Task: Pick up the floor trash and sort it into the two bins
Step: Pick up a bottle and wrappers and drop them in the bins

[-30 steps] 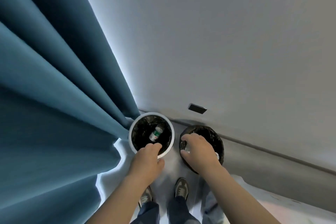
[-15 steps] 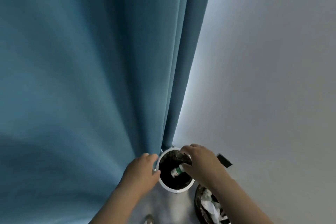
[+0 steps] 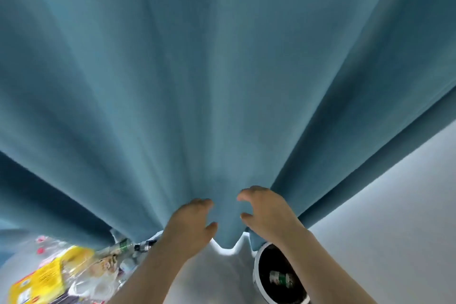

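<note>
Blue curtain (image 3: 222, 81) overhangs blurred trash (image 3: 56, 276), lying left of the left hand (image 3: 190, 224) and right hand (image 3: 267, 212); fingers apart, empty.

A teal curtain (image 3: 197, 81) hangs in deep folds across most of the view. A pale wall (image 3: 394, 205) shows at right, and light glows on the floor (image 3: 222, 276) beneath the hem.

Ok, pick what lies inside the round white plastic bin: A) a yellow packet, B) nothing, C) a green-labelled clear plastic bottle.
C: the green-labelled clear plastic bottle lies on the dark bottom of the round white plastic bin.
</note>
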